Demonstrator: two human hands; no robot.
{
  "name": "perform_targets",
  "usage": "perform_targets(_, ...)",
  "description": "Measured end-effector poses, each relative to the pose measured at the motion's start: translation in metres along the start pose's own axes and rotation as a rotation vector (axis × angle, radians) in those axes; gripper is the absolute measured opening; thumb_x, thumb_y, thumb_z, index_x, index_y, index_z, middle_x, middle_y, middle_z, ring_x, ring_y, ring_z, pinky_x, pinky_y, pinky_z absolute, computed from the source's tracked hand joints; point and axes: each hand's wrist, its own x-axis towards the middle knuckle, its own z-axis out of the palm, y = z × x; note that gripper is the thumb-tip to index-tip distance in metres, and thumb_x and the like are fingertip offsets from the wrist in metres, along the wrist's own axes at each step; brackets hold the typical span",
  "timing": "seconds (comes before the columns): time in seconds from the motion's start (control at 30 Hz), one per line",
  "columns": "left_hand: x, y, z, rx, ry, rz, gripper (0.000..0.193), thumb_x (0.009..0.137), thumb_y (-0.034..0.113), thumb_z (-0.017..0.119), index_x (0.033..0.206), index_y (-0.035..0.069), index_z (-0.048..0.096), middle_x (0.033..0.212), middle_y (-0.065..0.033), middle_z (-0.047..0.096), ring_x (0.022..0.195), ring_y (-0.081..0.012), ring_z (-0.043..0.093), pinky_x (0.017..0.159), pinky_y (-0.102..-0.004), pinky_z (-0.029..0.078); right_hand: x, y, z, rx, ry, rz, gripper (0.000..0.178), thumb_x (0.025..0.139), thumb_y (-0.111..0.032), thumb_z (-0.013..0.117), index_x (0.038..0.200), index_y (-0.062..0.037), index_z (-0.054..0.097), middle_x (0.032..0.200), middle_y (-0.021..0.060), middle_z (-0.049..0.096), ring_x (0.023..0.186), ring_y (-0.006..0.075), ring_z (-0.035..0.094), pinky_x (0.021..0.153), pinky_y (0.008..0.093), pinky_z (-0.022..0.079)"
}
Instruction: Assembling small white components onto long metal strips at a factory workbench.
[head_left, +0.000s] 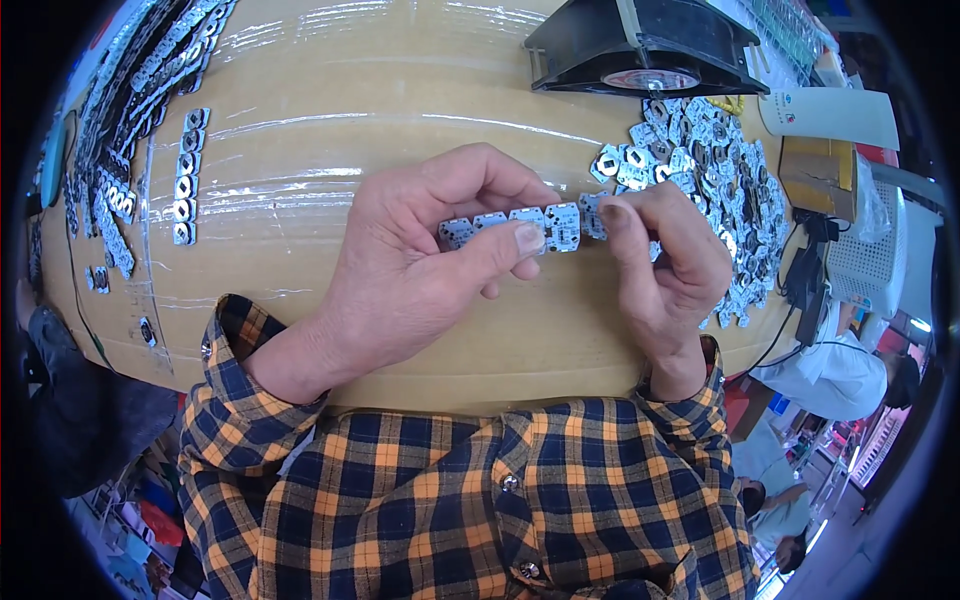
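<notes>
I've got both hands up over the bench (pixel 400 120), and between them sits a strip of small white circuit boards (pixel 510 228), joined end to end in a row. My left hand (pixel 420 260) has its grip closed on the strip, thumb pressed on top near the middle and the other fingers curled over the far edge. My right hand (pixel 660 260) pinches the end board, fingertips tight on it, right where the next joint runs.

This looks like a light thing, thin and stiff, and I'd judge it brittle along the narrow necks between boards, so it should give there and nowhere else. Best hold is by the edges, either side of a joint, thumbs kept off the tiny parts on the face. Whether the end board is already cracked loose, I can't tell; my fingers cover it.

Just beyond my right grip lies a heap of loose single boards (pixel 720 190). Beyond that, a black fan (pixel 645 45). Well off to my left grip's side, more uncut strips (pixel 185 175) lie flat.
</notes>
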Motion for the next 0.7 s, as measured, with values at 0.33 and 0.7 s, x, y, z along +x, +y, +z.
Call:
perform_targets(0.33,0.002,0.0,0.0,-0.057,0.006,-0.031,0.022,0.091,0.007,0.065,0.11,-0.003,0.063,0.097,-0.0093,0.069,0.074,-0.0092,0.067,0.059,-0.0184,0.051,0.001,-0.001,-0.003,-0.128,0.079,-0.048,0.005,0.083,0.005,0.067,0.086,0.0027,0.069,0.069,0.0092,0.061,0.054,0.0137,0.053,0.049,0.0259,0.041)
perform_targets(0.7,-0.001,-0.001,-0.001,-0.065,-0.098,-0.02,0.019,0.091,0.007,0.065,0.108,-0.002,0.065,0.093,-0.0081,0.069,0.074,-0.0098,0.067,0.059,-0.0191,0.052,-0.003,-0.008,-0.004,0.446,-0.195,0.259,0.008,0.089,0.0,0.063,0.086,0.0046,0.069,0.067,0.0055,0.061,0.058,0.0096,0.054,0.053,0.0241,0.04)
